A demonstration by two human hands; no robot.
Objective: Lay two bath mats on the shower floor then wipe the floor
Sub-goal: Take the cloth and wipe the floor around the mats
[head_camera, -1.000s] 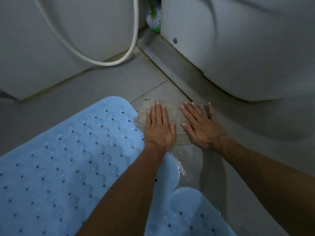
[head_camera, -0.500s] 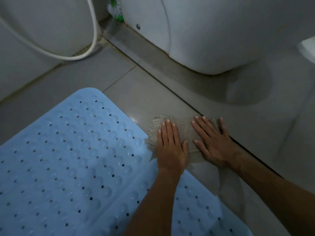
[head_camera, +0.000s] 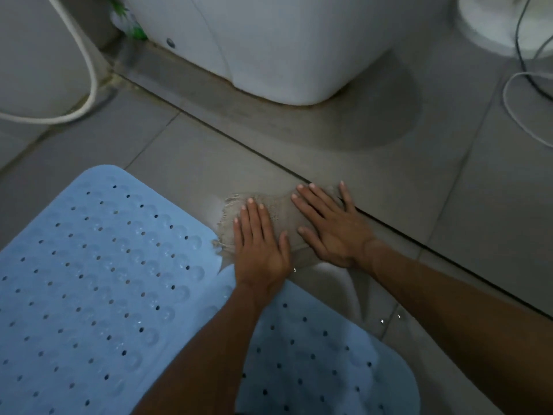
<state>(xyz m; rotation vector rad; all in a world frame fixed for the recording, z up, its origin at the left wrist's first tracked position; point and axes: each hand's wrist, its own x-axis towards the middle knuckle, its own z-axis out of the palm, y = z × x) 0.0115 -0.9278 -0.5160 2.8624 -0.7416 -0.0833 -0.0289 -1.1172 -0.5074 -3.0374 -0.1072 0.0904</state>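
Head view: both hands flat, palms down, on a frayed beige rag point(head_camera: 276, 214) spread on the grey tile floor point(head_camera: 185, 163). Left hand point(head_camera: 260, 247) has fingers straight and close together, pressing the rag's left part; right hand point(head_camera: 332, 226) has fingers splayed wide, pressing the right part, fingertips near a dark floor groove point(head_camera: 419, 245). Neither hand grips anything, just presses. Large light-blue bath mat point(head_camera: 98, 280) with holes and bumps lies flat at left, its edge just beside the rag. Second light-blue bath mat point(head_camera: 323, 363) lies at lower centre, under the left forearm, overlapping or touching the first, cannot tell which. Wet sheen on tiles below the right hand. White toilet base point(head_camera: 284, 49) stands beyond the groove; white hose point(head_camera: 86, 70) curves at top left; cables point(head_camera: 520, 94) at right.
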